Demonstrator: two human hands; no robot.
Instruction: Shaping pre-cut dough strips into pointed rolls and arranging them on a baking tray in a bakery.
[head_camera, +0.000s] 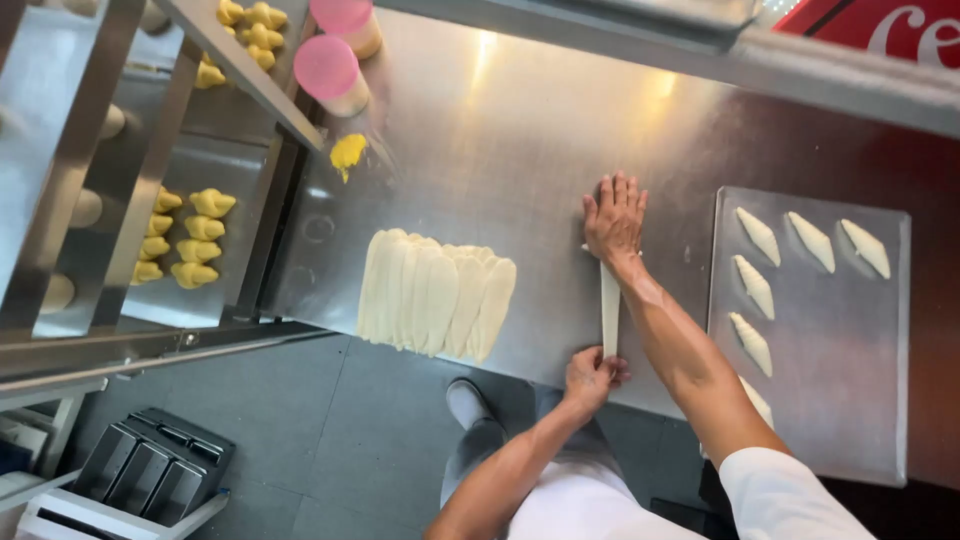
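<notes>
Right hand (614, 218) flat, pinning dough strip (610, 305) to counter (520, 150); left hand (590, 377) pinches near end, stretching it taut.

Brightness: well lit, even daylight-like tone.
Glare: two soft highlights on the steel table (520, 120) near its far edge.
Shadows: faint, short.
Sharpness: slightly soft overall.
Edges: wide-angle bending of the rack (110, 170).
</notes>
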